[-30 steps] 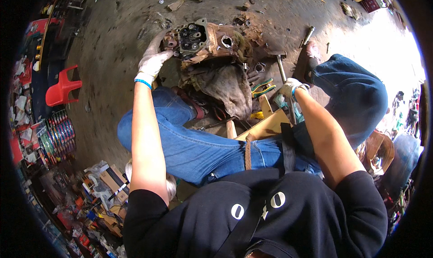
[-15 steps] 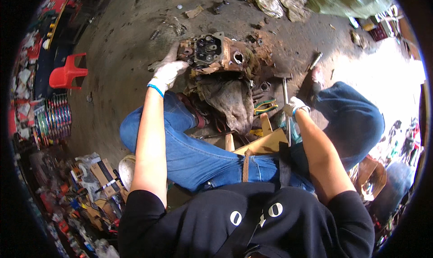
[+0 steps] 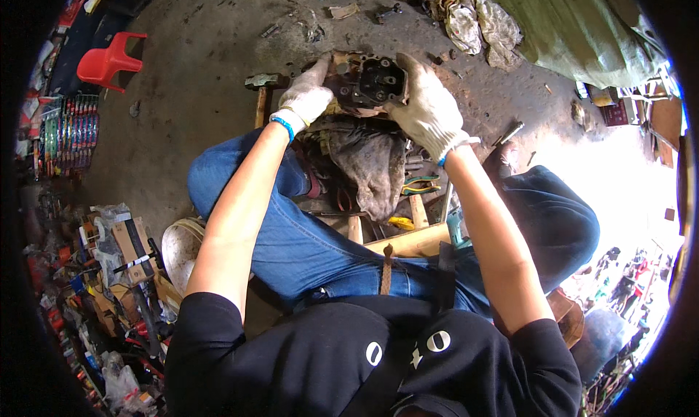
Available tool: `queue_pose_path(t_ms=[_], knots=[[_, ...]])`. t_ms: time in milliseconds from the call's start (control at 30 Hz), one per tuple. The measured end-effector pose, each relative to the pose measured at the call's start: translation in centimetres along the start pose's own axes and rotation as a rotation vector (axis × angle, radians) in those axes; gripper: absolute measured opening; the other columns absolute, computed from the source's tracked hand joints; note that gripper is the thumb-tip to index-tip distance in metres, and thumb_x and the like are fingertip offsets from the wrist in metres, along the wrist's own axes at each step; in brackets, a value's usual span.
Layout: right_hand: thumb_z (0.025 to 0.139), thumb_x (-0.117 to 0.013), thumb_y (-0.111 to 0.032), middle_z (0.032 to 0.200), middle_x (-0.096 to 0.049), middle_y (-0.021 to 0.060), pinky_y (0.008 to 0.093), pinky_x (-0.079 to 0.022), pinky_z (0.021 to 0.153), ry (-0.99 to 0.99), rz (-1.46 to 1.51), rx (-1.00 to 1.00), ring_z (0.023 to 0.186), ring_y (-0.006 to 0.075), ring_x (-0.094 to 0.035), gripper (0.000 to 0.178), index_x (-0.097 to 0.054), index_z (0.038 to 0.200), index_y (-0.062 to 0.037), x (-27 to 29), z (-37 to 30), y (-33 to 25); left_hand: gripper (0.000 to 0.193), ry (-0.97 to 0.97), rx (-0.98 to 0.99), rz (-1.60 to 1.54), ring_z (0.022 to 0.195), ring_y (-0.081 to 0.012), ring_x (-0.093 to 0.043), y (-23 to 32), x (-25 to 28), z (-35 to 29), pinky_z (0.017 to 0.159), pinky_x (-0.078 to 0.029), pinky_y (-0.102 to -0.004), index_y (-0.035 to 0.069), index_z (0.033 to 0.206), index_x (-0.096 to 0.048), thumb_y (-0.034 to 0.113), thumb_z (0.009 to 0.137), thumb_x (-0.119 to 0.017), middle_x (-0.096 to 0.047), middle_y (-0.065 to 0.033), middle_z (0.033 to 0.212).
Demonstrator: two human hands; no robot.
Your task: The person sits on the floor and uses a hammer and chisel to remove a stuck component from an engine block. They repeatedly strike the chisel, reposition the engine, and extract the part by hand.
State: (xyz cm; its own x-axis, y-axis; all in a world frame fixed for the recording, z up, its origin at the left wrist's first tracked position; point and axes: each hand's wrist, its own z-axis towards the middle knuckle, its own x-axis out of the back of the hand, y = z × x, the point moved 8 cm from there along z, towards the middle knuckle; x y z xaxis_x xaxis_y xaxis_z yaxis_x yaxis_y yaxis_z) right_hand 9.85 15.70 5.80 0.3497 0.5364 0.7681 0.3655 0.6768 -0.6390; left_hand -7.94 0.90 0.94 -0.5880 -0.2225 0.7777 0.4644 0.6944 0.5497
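Note:
A rusty metal engine casting (image 3: pixel 383 80), with a dark recess and bolt-like parts in its top, is held between my gloved hands. My left hand (image 3: pixel 306 100) grips its left end, fingers reaching round the far side. On the right end, my right hand (image 3: pixel 431 107) is closed with the thumb side toward the recess. Below the casting hangs a dirty grey cloth (image 3: pixel 368 166). Pliers with green and yellow handles (image 3: pixel 421 185) lie beside the cloth. Part of a metal shaft (image 3: pixel 446 202) shows next to my right forearm.
A hammer-like tool (image 3: pixel 261 80) with a wooden handle is left of the casting. A wooden stool frame (image 3: pixel 415 241) stands between my legs. Farther off are a red plastic chair (image 3: pixel 111 61), crumpled rags (image 3: pixel 477 24) and a green cover (image 3: pixel 575 31). A white bucket (image 3: pixel 182 249) sits at my left.
My right hand has let go of the long-handled hammer and moved up onto the casting's right end. The casting has shifted right and turned, with my left hand still on it.

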Motion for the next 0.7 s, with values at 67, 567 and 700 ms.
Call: queue_pose_path(t_ms=[67,567,700], knots=[[0.076,-0.084,-0.027,0.142,-0.053,0.024,0.0457,-0.048,0.107,-0.024,-0.076,-0.007,0.13,0.0396,-0.054,0.088,-0.041,0.15,-0.0082,-0.5,0.9,-0.4,0.076,0.0,-0.037,0.039,0.13,-0.041,-0.056,1.2,-0.5,-0.2,0.108,-0.045,-0.043,0.011,0.157,-0.039,0.009,0.082,-0.053,-0.057,-0.0255,0.142],[0.064,-0.093,-0.012,0.152,-0.047,0.0193,0.0386,-0.042,0.116,0.097,0.339,-0.194,0.138,0.0324,-0.05,0.114,-0.029,0.158,-0.0066,1.2,-2.3,7.0,0.083,0.038,-0.379,0.098,0.125,-0.0466,-0.057,8.0,-4.4,-2.2,0.108,-0.048,-0.0477,0.015,0.16,-0.03,0.004,0.082,-0.055,-0.048,-0.0242,0.151],[0.06,-0.094,-0.014,0.149,-0.052,0.0168,0.0374,-0.042,0.117,0.265,0.8,-0.278,0.136,0.0283,-0.051,0.117,-0.031,0.158,-0.0055,-1.1,-3.9,11.4,0.086,0.06,-0.351,0.143,0.127,-0.0497,-0.055,8.2,-4.9,-2.4,0.108,-0.048,-0.0486,0.011,0.161,-0.024,0.003,0.082,-0.054,-0.045,-0.0291,0.152]])
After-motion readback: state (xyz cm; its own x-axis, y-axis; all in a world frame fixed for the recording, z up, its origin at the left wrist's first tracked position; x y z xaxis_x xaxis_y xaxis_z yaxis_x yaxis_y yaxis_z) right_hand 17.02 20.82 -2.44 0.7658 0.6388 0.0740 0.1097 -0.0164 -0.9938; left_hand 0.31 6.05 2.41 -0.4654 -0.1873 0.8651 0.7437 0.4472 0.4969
